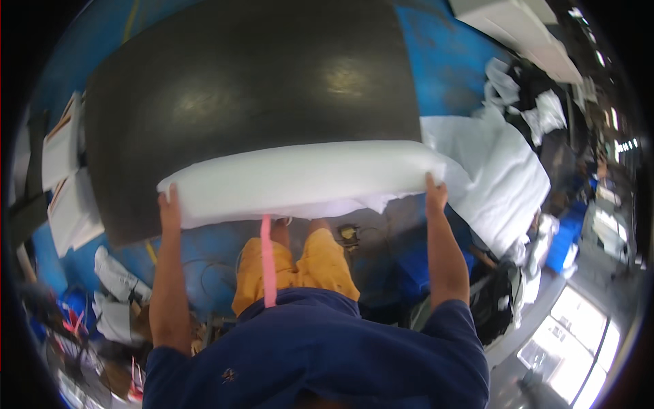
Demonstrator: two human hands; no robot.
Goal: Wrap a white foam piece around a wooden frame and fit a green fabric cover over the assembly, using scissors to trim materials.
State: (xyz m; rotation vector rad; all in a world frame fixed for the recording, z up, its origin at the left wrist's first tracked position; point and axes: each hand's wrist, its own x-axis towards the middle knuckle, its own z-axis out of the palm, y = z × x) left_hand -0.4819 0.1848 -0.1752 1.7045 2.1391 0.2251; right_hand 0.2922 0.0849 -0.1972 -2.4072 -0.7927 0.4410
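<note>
A long white bundle [306, 170], rounded and soft-looking like rolled foam sheet, spans the near edge of a dark table mat [259, 82]. My left hand [170, 204] grips its left end and my right hand [437, 193] its right end. Both thumbs show on the near side, while most fingers are hidden. A ragged white flap hangs along the bundle's lower edge. At its right end lies a loose white sheet [494, 177]; I cannot tell whether the two are joined. A pink strip [268, 262] runs down from the bundle's near edge to my waist.
The mat lies on a blue surface [443, 61]. White boxes [65, 153] stand at the left, with white wrapped pieces [119, 273] nearer me. A white panel [514, 31] is at the far right. Crumpled plastic [545, 116] and a dark bag [494, 303] crowd the right side.
</note>
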